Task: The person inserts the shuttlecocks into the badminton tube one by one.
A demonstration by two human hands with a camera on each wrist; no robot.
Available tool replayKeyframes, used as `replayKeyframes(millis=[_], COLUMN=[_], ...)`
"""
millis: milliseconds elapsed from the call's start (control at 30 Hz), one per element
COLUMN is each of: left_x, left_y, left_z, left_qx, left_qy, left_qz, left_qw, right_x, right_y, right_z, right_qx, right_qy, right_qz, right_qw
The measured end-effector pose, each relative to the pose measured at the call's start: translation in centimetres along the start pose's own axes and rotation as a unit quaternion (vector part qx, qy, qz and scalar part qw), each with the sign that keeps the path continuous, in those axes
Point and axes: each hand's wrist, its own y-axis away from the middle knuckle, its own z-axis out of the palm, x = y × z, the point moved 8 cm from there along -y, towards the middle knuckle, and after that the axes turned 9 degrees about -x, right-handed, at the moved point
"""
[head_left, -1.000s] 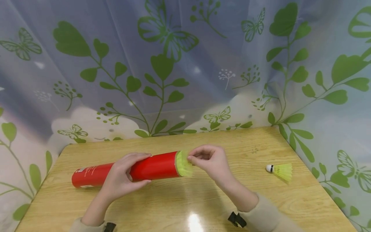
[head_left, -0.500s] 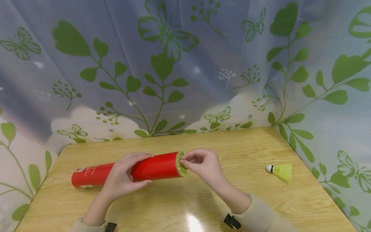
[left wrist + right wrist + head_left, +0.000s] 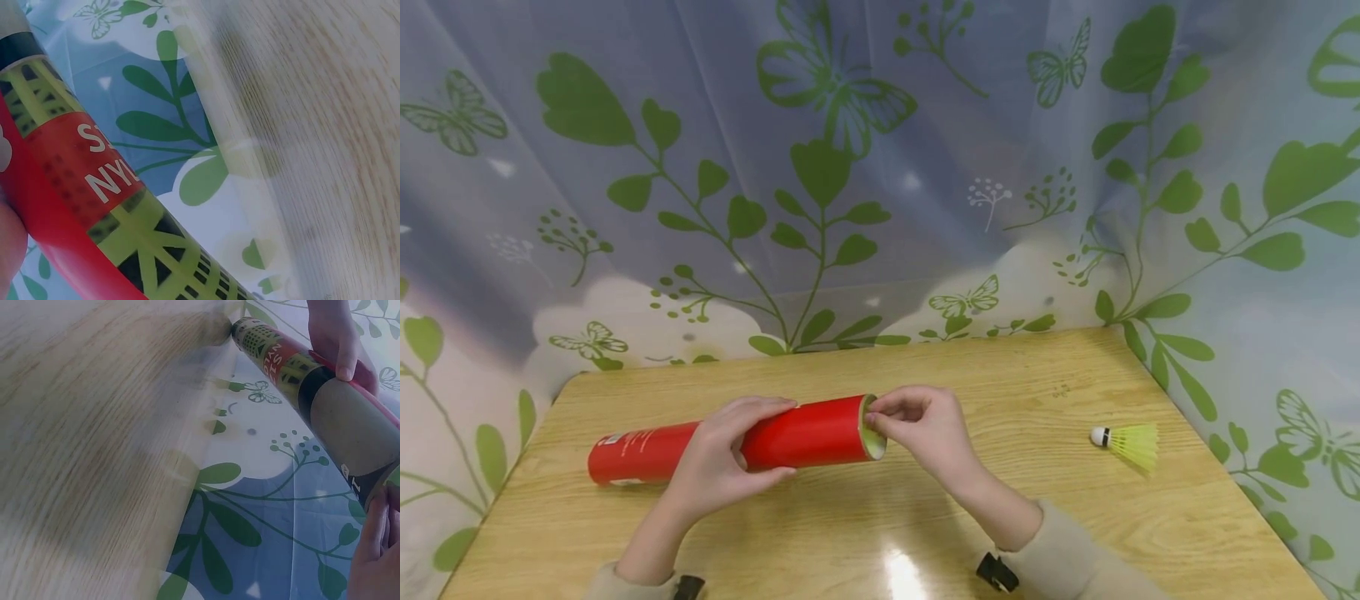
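My left hand (image 3: 718, 454) grips a red shuttlecock tube (image 3: 816, 432) around its middle, the tube lying slanted with its mouth to the right. In the right wrist view the tube (image 3: 356, 419) shows a grey, black and yellow-green side. A yellow-green shuttlecock (image 3: 875, 446) sits inside the mouth, only its skirt edge showing. At that mouth my right hand (image 3: 928, 433) has thumb and forefinger together, pinching the skirt edge; the fingertips are partly hidden by the rim. The left wrist view shows the printed tube (image 3: 81, 169) close up.
A second yellow shuttlecock (image 3: 1123, 443) with a white cork lies on the wooden table (image 3: 1037, 375) to the right. Behind the table hangs a curtain (image 3: 880, 208) printed with leaves and butterflies.
The shuttlecock has slid leftward into the tube, its skirt going from sticking out of the mouth to inside the rim. My right hand moved left with it; my left hand stayed nearly still.
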Motion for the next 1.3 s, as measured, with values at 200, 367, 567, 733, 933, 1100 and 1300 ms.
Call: replayKeyframes(millis=[200,367,567,733,933,1100,1300], left_x=[-0.1,-0.2,-0.1,-0.2,-0.2,-0.2,-0.2], left_y=[0.0,0.1,0.0,0.0,-0.1,-0.1,-0.1], left_z=[0.0,-0.2,-0.2,-0.1,-0.2,-0.3,-0.3], left_qx=[-0.004,-0.001,-0.001,-0.004,-0.004,-0.001,-0.001], left_qy=[0.001,0.009,0.014,0.008,0.009,0.01,0.01], left_qz=[-0.009,-0.01,-0.001,-0.005,-0.008,-0.002,-0.002], left_qw=[0.9999,0.9999,0.9999,0.9999,0.9999,0.9999,0.9999], right_x=[0.2,0.3,1.0,1.4,2.0,3.2,4.8], right_y=[0.2,0.7,1.6,2.7,4.2,5.9,8.2], right_z=[-0.5,-1.8,-4.7,-7.9,-12.1,-15.6,-19.5], right_qx=[-0.003,0.01,0.035,0.066,0.113,0.154,0.179], right_qy=[-0.006,-0.009,-0.023,-0.016,0.016,0.037,0.046], right_qz=[-0.007,-0.014,-0.004,0.005,0.008,0.027,0.033], right_qw=[1.0,0.9998,0.9991,0.9977,0.9934,0.987,0.9822])
